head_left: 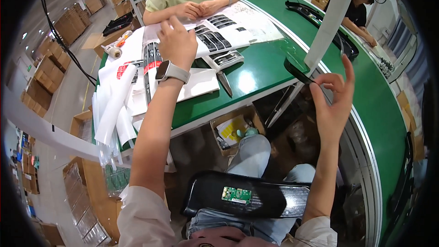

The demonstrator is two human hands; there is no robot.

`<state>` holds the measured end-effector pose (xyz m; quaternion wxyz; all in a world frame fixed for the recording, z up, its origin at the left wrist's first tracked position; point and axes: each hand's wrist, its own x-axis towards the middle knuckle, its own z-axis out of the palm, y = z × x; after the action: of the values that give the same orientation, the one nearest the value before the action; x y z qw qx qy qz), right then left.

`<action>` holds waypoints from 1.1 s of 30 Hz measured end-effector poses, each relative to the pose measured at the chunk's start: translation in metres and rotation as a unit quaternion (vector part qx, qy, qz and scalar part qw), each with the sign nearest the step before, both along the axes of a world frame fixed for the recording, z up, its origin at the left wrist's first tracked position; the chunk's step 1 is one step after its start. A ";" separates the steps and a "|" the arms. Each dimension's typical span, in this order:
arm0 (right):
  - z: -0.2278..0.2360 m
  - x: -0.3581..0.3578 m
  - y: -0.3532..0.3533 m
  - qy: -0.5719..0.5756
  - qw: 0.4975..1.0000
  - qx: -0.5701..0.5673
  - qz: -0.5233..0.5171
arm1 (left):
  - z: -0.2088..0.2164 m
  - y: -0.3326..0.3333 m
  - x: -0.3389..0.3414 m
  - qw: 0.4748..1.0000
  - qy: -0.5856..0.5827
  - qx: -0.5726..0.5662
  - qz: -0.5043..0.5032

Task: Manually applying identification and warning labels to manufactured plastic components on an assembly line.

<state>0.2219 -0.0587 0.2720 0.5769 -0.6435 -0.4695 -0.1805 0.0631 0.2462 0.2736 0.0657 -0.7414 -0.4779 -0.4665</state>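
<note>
My right hand (334, 103) pinches the end of a thin, curved black strip (296, 70) between thumb and finger, beside the white post. Over the printed sheets, my left hand (177, 43) is raised with its fingers loosely bent and apart; I see nothing held in it. White sheets with black labels (212, 39) lie beyond that hand, and a black-and-red label strip (150, 61) lies under the forearm. Across my lap rests a long glossy black housing (270, 196), with a small green circuit board (237, 195) on it.
A pointed tool (224, 83) lies near the green table's (249, 80) edge. White rolls (114, 103) are at left, a tape roll (113, 52) behind. An open carton (238, 130) stands below. A co-worker's hands (194, 10) rest opposite; a white post (330, 18) rises at right.
</note>
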 end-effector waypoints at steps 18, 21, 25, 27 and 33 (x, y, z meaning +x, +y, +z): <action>-0.063 -0.043 -0.179 0.229 0.967 -0.039 0.109 | -0.243 -0.294 0.024 0.592 0.399 -0.288 -0.639; -0.080 -0.054 -0.222 0.263 0.964 -0.030 0.018 | -0.199 -0.309 0.007 0.618 0.394 -0.257 -0.630; -0.087 -0.076 -0.249 0.266 0.960 0.037 -0.076 | -0.120 -0.312 -0.034 0.692 0.344 -0.070 -0.630; -0.086 -0.088 -0.251 0.267 0.953 0.079 -0.121 | -0.101 -0.311 -0.050 0.750 0.328 0.047 -0.573; -0.091 -0.097 -0.248 0.303 0.940 0.094 -0.124 | -0.120 -0.319 -0.057 0.764 0.312 0.041 -0.563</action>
<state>0.1252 -0.3071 0.1811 0.7228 -0.6636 -0.1702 -0.0906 0.0056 -0.0727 0.1534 -0.0330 -0.9785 0.0914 -0.1818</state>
